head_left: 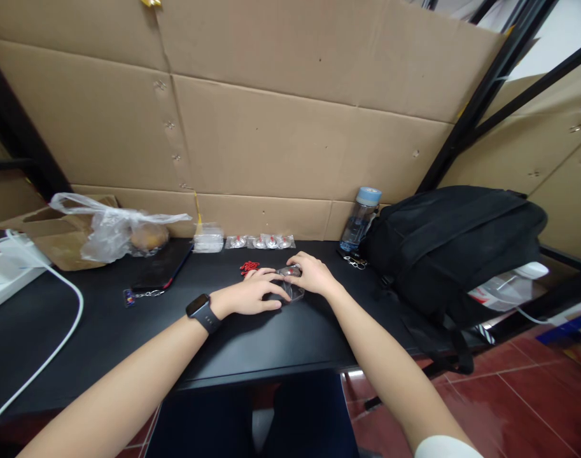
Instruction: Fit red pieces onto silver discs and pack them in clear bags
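A small clear plastic bag (297, 292) with a shiny silver piece and a bit of red in it lies on the black table between my hands. My left hand (252, 294), with a dark watch on its wrist, reaches the bag's left side, fingers spread and lying fairly flat. My right hand (312, 273) curves over the bag's upper right part, thumb and fingers closed on it. Just beyond my left fingers is a bunch of red cords (249, 267). Further back lie several bagged silver pieces with red marks (260, 242) and a stack of clear plastic bags (208, 239).
At the right stand a water bottle (360, 219) and a black backpack (457, 248), with keys (355, 261) near them. Leftward are a dark tablet-like case (159, 270), a tied plastic bag (111, 232) and a white cable (80, 305). Cardboard (271, 140) walls the back.
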Tool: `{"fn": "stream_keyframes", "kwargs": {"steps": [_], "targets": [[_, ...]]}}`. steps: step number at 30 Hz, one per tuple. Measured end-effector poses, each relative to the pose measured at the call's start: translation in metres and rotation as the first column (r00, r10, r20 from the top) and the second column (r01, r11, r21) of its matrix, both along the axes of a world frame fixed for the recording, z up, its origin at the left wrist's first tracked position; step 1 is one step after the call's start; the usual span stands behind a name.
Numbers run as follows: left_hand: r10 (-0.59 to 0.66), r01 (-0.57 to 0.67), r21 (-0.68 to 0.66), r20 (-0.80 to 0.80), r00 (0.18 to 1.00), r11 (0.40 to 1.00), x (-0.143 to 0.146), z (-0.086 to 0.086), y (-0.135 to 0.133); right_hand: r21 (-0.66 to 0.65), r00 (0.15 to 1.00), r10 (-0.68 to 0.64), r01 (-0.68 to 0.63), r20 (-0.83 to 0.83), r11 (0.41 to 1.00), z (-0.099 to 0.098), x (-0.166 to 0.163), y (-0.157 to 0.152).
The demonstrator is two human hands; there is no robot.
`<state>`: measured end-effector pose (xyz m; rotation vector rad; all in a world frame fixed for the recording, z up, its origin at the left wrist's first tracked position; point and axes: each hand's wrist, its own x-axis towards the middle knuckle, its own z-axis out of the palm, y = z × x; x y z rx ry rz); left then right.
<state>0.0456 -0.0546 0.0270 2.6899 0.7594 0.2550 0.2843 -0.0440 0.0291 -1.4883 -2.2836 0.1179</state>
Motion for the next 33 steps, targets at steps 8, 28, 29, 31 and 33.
{"fn": "stream_keyframes", "kwargs": {"steps": [8, 28, 29, 31, 33], "targets": [[0.041, -0.052, 0.155, 0.072, 0.997, 0.987, -0.004, 0.004, -0.002, -0.058, 0.982, 0.148, -0.156, -0.117, 0.986, 0.003, 0.006, 0.001], [0.355, -0.385, 0.002, 0.382, 0.853, 0.923, -0.001, 0.002, 0.012, -0.12, 0.901, 0.151, -0.217, -0.408, 0.969, 0.011, 0.021, 0.006], [0.363, -0.381, -0.036, 0.395, 0.844, 0.924, -0.001, 0.002, 0.013, -0.135, 0.883, 0.127, -0.209, -0.452, 0.969, 0.01, 0.021, 0.007], [0.4, -0.393, -0.107, 0.422, 0.814, 0.913, 0.0, 0.0, 0.013, -0.175, 0.831, 0.097, -0.226, -0.547, 0.958, 0.006, 0.019, 0.009], [0.457, -0.436, -0.156, 0.443, 0.771, 0.886, 0.002, -0.002, 0.013, -0.221, 0.778, 0.066, -0.258, -0.625, 0.94, 0.003, 0.018, 0.01]]}}
